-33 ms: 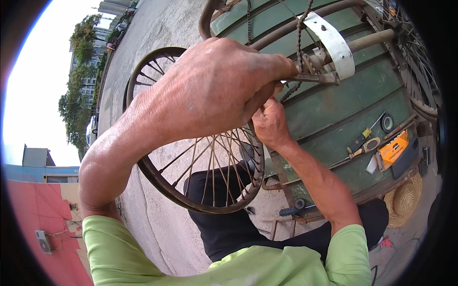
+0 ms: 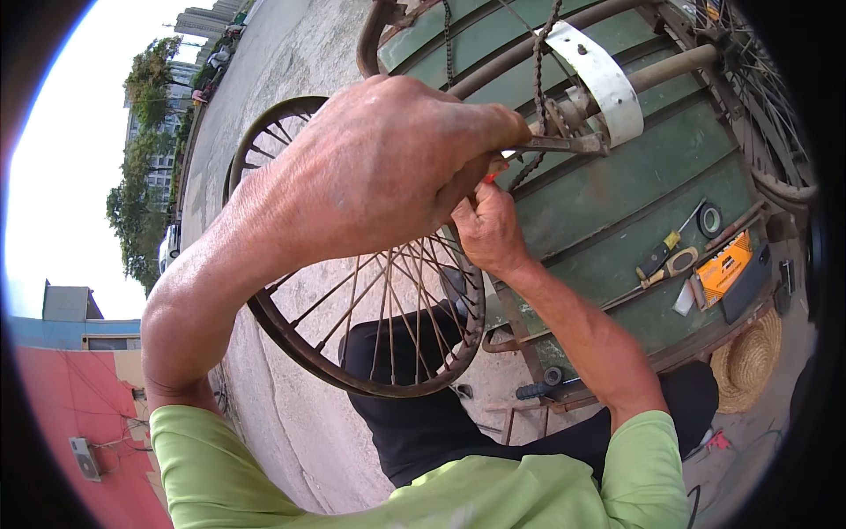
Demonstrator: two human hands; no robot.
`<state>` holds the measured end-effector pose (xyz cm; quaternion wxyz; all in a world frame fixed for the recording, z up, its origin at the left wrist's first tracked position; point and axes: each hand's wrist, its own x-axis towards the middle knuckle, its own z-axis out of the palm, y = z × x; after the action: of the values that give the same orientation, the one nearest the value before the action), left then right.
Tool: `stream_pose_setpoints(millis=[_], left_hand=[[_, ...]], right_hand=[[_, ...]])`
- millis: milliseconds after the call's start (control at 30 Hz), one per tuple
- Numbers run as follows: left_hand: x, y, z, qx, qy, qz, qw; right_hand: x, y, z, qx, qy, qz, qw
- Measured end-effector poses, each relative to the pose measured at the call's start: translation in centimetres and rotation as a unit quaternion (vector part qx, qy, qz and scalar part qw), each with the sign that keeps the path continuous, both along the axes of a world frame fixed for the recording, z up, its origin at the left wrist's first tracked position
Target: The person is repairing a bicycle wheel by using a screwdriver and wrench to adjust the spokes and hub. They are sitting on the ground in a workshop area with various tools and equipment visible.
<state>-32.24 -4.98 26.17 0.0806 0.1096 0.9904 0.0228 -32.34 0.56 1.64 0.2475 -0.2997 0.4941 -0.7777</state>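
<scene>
My left hand (image 2: 379, 167) is closed around a flat metal spanner (image 2: 564, 144), whose far end reaches the axle fittings beside a curved white metal guard (image 2: 602, 84). A rusty chain (image 2: 538, 75) hangs close to its fingertips. Just below, my right hand (image 2: 490, 227) is closed, its fingertips partly hidden behind the left hand. A small red-orange bit shows at those fingertips, too covered to name. Under my left forearm, a spoked wheel (image 2: 388, 388) stands close to my leg.
The rusty-framed green cart bed (image 2: 599, 207) carries a screwdriver (image 2: 661, 257), black tape roll (image 2: 709, 220), wooden-handled tool (image 2: 674, 266) and orange box (image 2: 724, 271). A straw hat (image 2: 747, 363) lies at lower right. More spokes (image 2: 767, 106) stand at the far right.
The cart, guard and chain sit slightly further left in the view. Both hands keep their hold, and a little more of the red-orange bit shows.
</scene>
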Motion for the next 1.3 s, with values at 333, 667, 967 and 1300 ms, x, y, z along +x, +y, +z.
stream_pose_setpoints(millis=[333,667,967,1300], left_hand=[[-4.6,4.2,4.6,-0.099,0.026,-0.015,0.995],[-0.2,2.1,5.8,0.058,0.059,0.082,0.993],[-0.6,2.5,1.9,-0.051,-0.011,0.074,0.996],[-1.7,4.2,2.9,-0.143,-0.144,0.139,0.969]], right_hand=[[-0.3,-0.7,-1.0,-0.029,-0.041,0.017,0.999],[-0.3,-0.6,-0.7,-0.033,-0.055,-0.006,0.998],[0.3,-0.5,0.1,-0.041,-0.037,-0.009,0.998],[0.6,-0.3,0.2,-0.038,-0.037,-0.006,0.999]])
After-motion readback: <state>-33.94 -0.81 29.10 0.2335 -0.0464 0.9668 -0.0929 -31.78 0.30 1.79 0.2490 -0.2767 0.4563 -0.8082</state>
